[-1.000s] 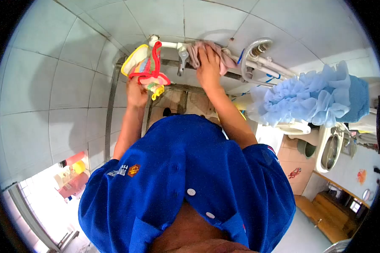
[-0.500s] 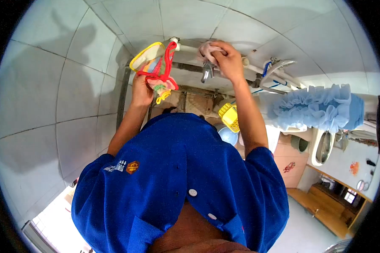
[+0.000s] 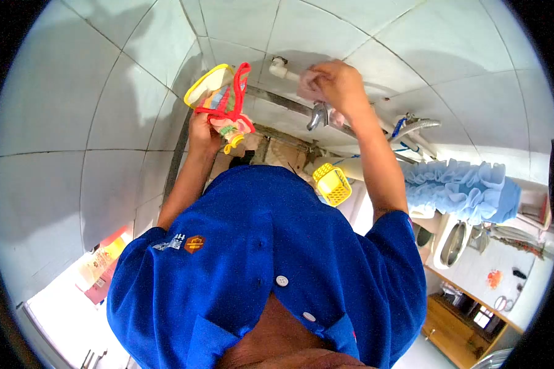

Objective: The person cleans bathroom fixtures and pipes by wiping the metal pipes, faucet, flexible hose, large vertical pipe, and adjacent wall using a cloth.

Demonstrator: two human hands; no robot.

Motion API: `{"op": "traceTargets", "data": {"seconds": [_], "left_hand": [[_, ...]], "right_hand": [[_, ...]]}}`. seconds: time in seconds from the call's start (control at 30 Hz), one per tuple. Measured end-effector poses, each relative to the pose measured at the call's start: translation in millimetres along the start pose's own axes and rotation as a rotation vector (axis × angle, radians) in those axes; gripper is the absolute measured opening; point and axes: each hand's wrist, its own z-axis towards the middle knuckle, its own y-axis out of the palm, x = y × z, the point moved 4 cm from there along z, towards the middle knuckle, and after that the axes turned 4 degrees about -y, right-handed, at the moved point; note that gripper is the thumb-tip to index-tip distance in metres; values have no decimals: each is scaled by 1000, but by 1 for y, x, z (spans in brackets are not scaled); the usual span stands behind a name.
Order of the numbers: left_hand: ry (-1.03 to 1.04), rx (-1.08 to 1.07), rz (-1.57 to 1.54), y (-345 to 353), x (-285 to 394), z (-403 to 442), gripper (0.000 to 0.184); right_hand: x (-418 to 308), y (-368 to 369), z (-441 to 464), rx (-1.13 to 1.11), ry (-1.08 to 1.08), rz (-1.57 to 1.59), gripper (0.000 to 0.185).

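Observation:
My left hand [image 3: 203, 132] is closed round a bundle of colourful cloths [image 3: 223, 101] with red and yellow edging, held up in front of the tiled wall. At the wall pipe, my right hand [image 3: 343, 86] grips a pinkish cloth [image 3: 311, 85], its fingers bent over the top of it. The cloth lies against the pipe just above a metal tap [image 3: 317, 115]. Part of the cloth hangs beside the tap. A white pipe end [image 3: 279, 67] shows to the left of the cloth.
Below my right forearm is a yellow basket [image 3: 332, 184]. A blue ruffled cover [image 3: 468, 187] stands at the right, near a flexible hose [image 3: 421, 124]. Farther right are a sink [image 3: 453, 243] and a wooden cabinet [image 3: 452, 329]. Bottles [image 3: 101, 264] show at the lower left.
The view has shifted. My right hand has gone from lying flat over the cloth on the pipe to gripping it above the tap. My left hand still holds the colourful cloths.

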Motion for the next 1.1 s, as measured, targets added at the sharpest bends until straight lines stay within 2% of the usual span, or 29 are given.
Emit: {"op": "traceTargets", "data": {"seconds": [0.13, 0.2, 0.23, 0.3, 0.33, 0.47, 0.53, 0.57, 0.63, 0.67, 0.73, 0.87, 0.93, 1.1], "left_hand": [[20, -67, 30, 6, -2, -2, 41], [10, -36, 20, 5, -5, -2, 41], [-1, -4, 9, 6, -6, -2, 41], [22, 6, 30, 13, -6, -6, 41], [45, 17, 50, 16, -5, -8, 41], [56, 7, -4, 11, -3, -14, 41], [76, 4, -3, 7, 1, -16, 41], [86, 8, -11, 5, 3, -17, 41], [122, 64, 64, 4, 8, -21, 41], [125, 61, 66, 5, 9, -21, 41], [101, 48, 45, 8, 6, -20, 40], [46, 5, 6, 6, -3, -10, 41], [59, 54, 56, 5, -2, -13, 42], [128, 8, 73, 6, 4, -15, 41]], "right_hand": [[-32, 32, 37, 89, -134, 87, 29], [-32, 64, 51, -55, -290, -90, 34], [-41, 66, 50, -52, -290, -91, 34], [-52, 74, 41, -163, -221, -345, 37], [-46, 82, 39, -139, -248, -377, 41], [-25, 66, 28, -130, -250, -287, 45], [-10, 55, 19, -314, -75, -351, 45], [-11, 50, 20, -317, -88, -356, 45], [-14, 45, 21, -336, -123, -381, 29], [-17, 50, 26, -331, -124, -381, 29], [-34, 62, 37, -98, -320, -242, 36], [-23, 66, 25, -25, -294, -244, 33], [-9, 51, 15, -259, -80, -286, 31], [-6, 34, 16, -383, -103, -325, 39]]}}
